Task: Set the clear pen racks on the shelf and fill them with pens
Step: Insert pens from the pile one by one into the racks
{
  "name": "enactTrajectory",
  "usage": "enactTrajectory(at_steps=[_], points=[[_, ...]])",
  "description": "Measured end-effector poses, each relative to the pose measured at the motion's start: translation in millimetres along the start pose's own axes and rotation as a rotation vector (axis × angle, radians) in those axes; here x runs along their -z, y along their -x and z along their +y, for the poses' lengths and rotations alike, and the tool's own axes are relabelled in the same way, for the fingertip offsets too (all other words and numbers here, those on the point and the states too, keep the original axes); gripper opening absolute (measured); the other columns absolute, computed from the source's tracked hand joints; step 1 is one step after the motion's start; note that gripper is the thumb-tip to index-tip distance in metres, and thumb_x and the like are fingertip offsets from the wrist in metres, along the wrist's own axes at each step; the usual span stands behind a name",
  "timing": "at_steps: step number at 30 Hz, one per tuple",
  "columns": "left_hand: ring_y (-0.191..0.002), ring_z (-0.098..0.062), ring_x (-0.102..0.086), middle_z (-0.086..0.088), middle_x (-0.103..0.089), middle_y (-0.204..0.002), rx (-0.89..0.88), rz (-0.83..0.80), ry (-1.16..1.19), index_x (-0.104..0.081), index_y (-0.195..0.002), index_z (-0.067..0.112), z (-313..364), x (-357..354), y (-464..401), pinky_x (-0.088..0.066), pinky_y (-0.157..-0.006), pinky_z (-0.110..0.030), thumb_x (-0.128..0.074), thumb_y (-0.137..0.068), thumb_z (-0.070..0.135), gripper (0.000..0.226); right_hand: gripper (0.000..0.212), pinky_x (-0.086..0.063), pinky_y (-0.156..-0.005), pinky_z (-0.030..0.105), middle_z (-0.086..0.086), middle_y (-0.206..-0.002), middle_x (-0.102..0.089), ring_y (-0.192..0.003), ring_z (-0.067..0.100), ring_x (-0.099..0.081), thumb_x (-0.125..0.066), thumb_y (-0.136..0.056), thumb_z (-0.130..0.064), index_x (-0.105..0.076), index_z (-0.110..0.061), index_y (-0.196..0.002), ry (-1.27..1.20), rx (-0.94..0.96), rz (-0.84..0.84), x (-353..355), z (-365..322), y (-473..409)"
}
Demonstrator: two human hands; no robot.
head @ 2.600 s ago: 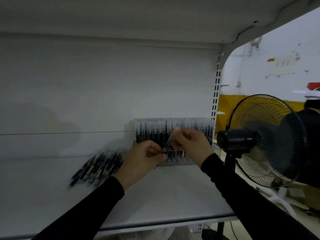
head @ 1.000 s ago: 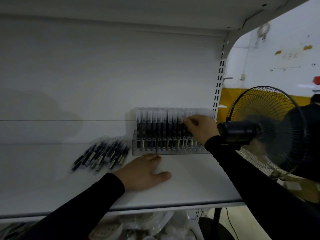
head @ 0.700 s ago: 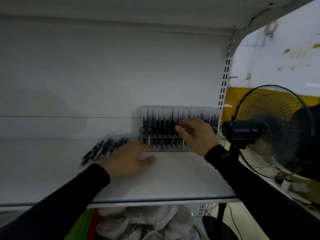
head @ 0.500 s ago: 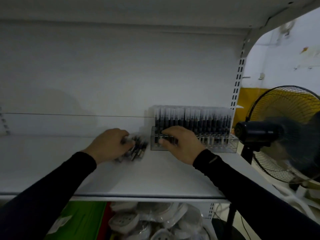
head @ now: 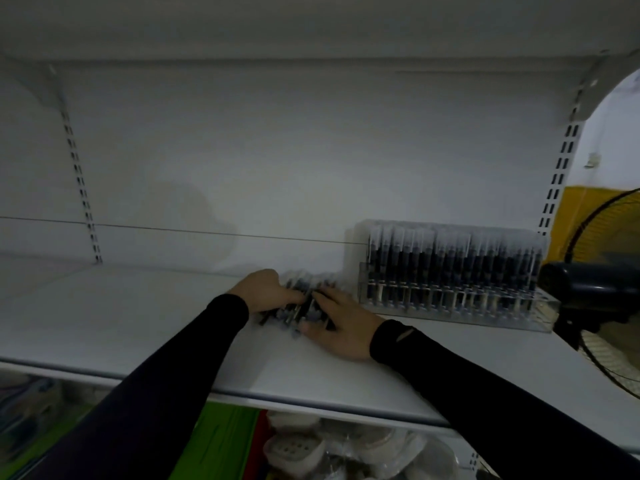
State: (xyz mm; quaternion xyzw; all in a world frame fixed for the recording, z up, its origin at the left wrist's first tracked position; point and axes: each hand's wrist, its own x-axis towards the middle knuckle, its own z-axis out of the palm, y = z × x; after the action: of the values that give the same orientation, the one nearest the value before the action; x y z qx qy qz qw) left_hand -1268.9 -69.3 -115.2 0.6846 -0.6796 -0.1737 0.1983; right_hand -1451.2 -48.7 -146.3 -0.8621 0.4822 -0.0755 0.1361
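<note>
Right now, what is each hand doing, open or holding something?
Left hand: fingers curled round the loose pens on the shelf.
Right hand: open, fingers flat on the same pens.

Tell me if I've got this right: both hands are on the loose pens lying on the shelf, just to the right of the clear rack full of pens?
Not quite. In the head view the loose pens under both hands lie to the left of the clear rack, not the right. The left hand and right hand are indeed on them, on the shelf.
</note>
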Motion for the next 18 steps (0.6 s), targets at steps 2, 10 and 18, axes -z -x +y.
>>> enactTrajectory(at_steps=[2,10,18], points=[[-0.044,-0.014,-0.030,0.001,-0.029,-0.050,0.021,-0.031,-0.014,-0.032,-0.055,0.016,0,4,-5,-0.020,-0.047,-0.028,-0.073,-0.078,0.045,0.056,0.084,-0.003,-0.121,0.033,-0.002,-0.162,0.003,-0.149,0.017,0.004,-0.032,-0.090,-0.069,-0.006,-0.020,-0.154,0.000,0.001,0.010,-1,1,-1],[-0.048,-0.020,-0.048,-0.004,-0.053,-0.052,0.081,-0.146,-0.122,-0.053,-0.057,0.012,15,9,-14,-0.036,-0.052,-0.022,-0.075,-0.070,0.041,0.038,0.079,-0.002,-0.120,0.030,0.004,-0.162,-0.005,-0.148,0.018,-0.001,-0.033,-0.093,-0.065,-0.014,-0.018,-0.154,0.014,0.032,0.055,-3,1,-1],[-0.062,-0.021,-0.055,-0.007,-0.060,-0.070,0.113,-0.176,-0.131,-0.059,-0.068,0.012,16,10,-11,-0.040,-0.057,-0.024,-0.074,-0.071,0.044,0.036,0.079,-0.002,-0.119,0.031,0.005,-0.162,-0.006,-0.148,0.019,-0.002,-0.030,-0.092,-0.066,-0.014,-0.019,-0.154,0.003,0.043,0.056,-5,2,-2]])
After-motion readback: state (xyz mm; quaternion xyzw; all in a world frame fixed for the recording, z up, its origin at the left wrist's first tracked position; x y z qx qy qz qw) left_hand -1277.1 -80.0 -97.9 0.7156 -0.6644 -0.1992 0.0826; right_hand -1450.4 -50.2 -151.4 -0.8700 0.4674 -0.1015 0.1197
